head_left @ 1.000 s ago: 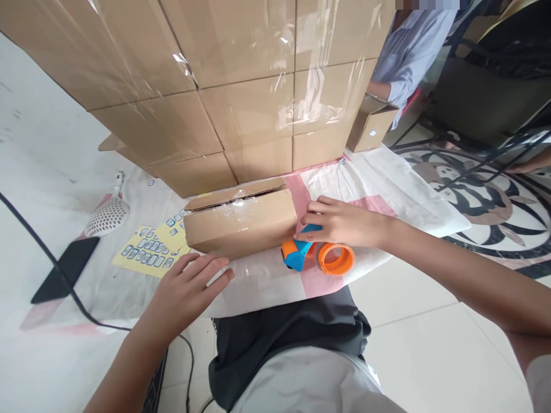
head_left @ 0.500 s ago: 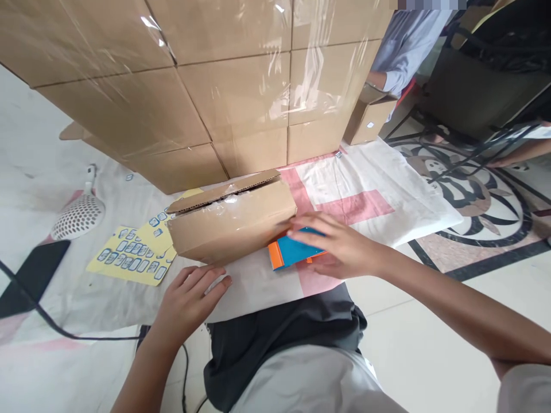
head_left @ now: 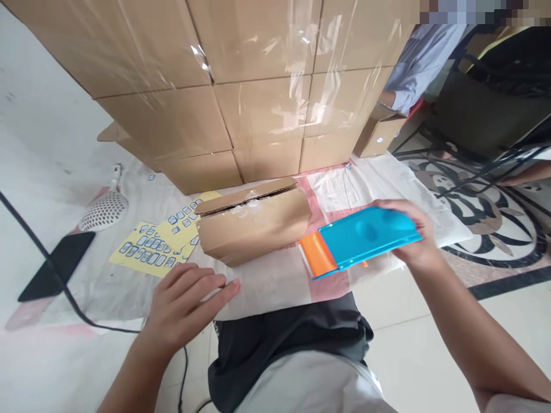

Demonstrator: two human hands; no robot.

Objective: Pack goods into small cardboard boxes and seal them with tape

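My right hand point(head_left: 413, 229) is closed around the far end of a blue and orange tape dispenser point(head_left: 365, 235). The tool is lifted over the right part of the cloth, its orange end pointing left toward a small cardboard box point(head_left: 258, 235). That box lies on the cloth, its narrow top flaps not quite flush, with shiny clear tape on the seam. My left hand point(head_left: 189, 301) is at the near table edge, in front of the box's left end. It is empty, with its fingers stretched out and slightly bent.
Behind the box rises a tall stack of taped cartons point(head_left: 267, 109). Yellow sticker sheets point(head_left: 150, 249), a white perforated ladle point(head_left: 105, 211) and a dark flat device point(head_left: 58, 267) lie left. A person's sleeve point(head_left: 411, 86) shows beyond the stack, beside an upright box point(head_left: 379, 135).
My right hand has picked up the tape dispenser from beside the box and moved it right and up. The left hand has drawn slightly away from the box.
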